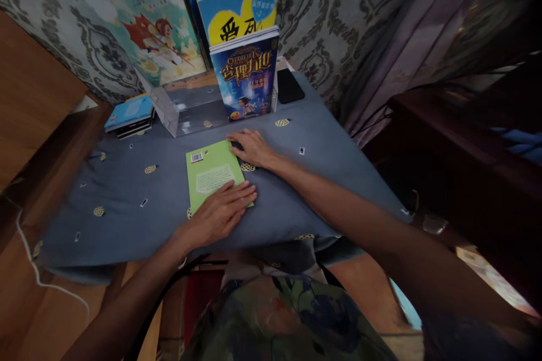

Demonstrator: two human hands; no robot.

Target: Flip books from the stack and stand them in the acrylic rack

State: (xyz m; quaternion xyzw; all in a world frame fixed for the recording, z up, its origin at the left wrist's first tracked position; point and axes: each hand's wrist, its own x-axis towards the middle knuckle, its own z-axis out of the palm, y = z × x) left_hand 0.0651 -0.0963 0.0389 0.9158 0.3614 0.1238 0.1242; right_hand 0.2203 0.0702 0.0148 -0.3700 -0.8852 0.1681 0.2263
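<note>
A green book (215,172) lies flat on the cloth-covered table, its barcode and a block of print facing up. Across its lower right part rests my left hand (220,210), palm down with the fingers stretched out. At the book's upper right corner is my right hand (253,148). Its fingertips touch the edge, and thumb and fingers are apart. Behind them stands a dark blue book (248,76) in a clear acrylic book stand (199,118), in front of a blue and yellow book (241,5).
A small stack of books (131,113) lies at the back left. A black phone (290,86) lies right of the stand. A large picture book (144,17) leans against the patterned wall. The grey tablecloth (122,231) hangs over the front edge. A white cable (31,265) runs down the left.
</note>
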